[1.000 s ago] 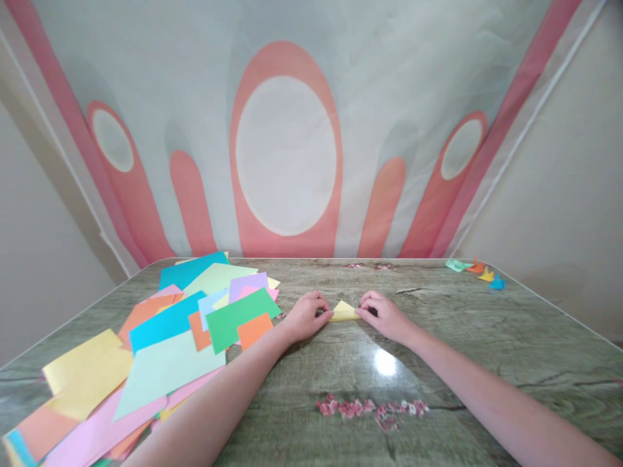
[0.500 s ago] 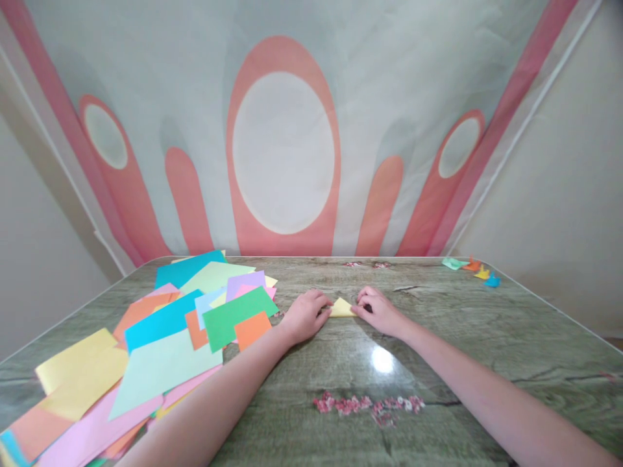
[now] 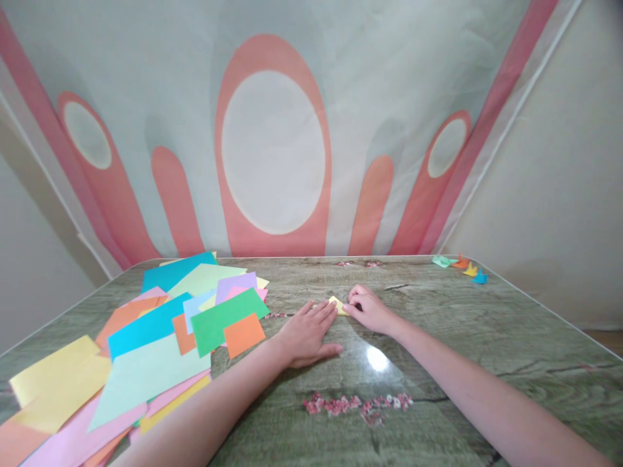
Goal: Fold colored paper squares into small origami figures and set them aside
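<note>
A small folded piece of pale yellow paper (image 3: pixel 339 307) lies on the wood-patterned table, between my two hands and partly covered by them. My left hand (image 3: pixel 310 334) lies flat with its fingers stretched out, the fingertips on the left part of the paper and the thumb spread toward me. At the paper's right end, my right hand (image 3: pixel 370 309) has its thumb and fingers curled together in a pinch on the edge.
Many coloured paper sheets (image 3: pixel 150 373) are spread over the table's left side, beside my left forearm. Several small folded paper figures (image 3: pixel 470 270) stand at the back right corner. A printed cloth (image 3: pixel 272 149) hangs behind the table (image 3: pixel 418 421).
My left hand has opened from a pinch and now lies flat over the left part of the yellow paper. My right hand still pinches the right end. The view has shifted slightly right.
</note>
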Demonstrator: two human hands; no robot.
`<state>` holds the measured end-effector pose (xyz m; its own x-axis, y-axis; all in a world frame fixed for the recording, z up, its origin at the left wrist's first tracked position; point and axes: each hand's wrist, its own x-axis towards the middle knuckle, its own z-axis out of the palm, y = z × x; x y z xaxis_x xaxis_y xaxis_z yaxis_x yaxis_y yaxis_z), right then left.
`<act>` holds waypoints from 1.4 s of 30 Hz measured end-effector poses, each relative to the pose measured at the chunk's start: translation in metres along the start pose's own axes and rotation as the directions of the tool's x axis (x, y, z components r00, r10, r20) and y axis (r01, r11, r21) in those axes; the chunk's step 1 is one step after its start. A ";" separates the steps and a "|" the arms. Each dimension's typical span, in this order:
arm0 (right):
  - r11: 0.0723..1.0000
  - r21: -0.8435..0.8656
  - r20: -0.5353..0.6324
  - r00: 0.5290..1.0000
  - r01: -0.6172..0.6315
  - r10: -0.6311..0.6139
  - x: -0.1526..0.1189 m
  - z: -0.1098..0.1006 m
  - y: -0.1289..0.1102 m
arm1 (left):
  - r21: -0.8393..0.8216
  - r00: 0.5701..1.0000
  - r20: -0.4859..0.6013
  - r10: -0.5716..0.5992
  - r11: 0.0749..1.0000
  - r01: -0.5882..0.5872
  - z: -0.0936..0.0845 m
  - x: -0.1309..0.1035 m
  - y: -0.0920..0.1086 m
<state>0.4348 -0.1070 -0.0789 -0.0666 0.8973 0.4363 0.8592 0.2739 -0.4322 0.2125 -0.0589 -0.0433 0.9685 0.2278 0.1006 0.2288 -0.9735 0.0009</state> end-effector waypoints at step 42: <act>0.987 -0.159 -0.096 0.995 -0.024 0.009 0.002 0.000 -0.009 | -0.139 0.999 0.014 0.043 0.989 -0.041 -0.005 0.003 -0.022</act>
<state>0.4272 -0.1081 -0.0743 -0.0095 0.8623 0.5063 0.9302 0.1934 -0.3119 0.2103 -0.0366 -0.0384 0.9788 0.1855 0.0869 0.1729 -0.9757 0.1348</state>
